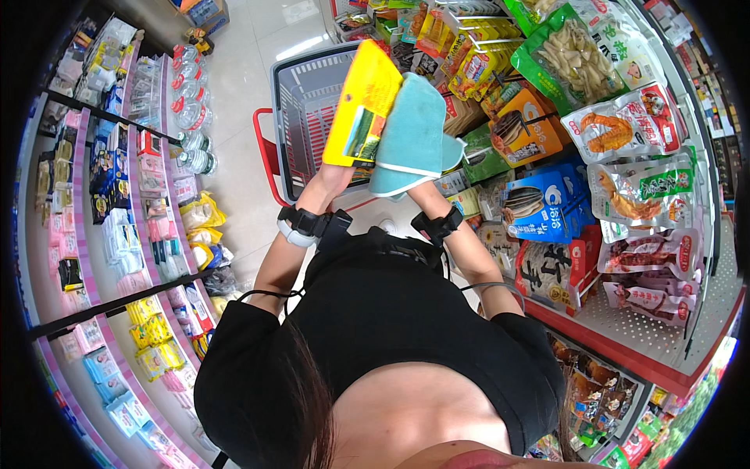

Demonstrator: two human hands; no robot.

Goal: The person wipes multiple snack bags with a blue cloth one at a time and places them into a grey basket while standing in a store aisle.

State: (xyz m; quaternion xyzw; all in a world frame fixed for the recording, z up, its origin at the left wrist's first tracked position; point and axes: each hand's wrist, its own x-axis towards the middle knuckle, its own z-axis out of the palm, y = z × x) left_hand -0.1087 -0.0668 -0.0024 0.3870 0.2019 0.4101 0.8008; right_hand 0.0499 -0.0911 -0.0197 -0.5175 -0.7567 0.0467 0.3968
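My left hand [336,178] grips the lower end of a bright yellow packet [361,102] with a dark picture panel near its bottom. Against the packet's right side lies a teal cloth [410,133] with a pale edge. The cloth covers most of my right hand [422,190], so its fingers are hidden, though it holds the cloth up. Both hands are raised in front of me, close together. Behind and below the packet is a grey shopping basket [279,102] with a red handle [264,148].
To the right, a rack [648,352] carries many snack bags, among them a blue bag [539,207] and a green bag [570,59]. Shelves [117,313] of small packs line the left. Several water bottles [191,113] and yellow bags [203,211] stand on the floor there.
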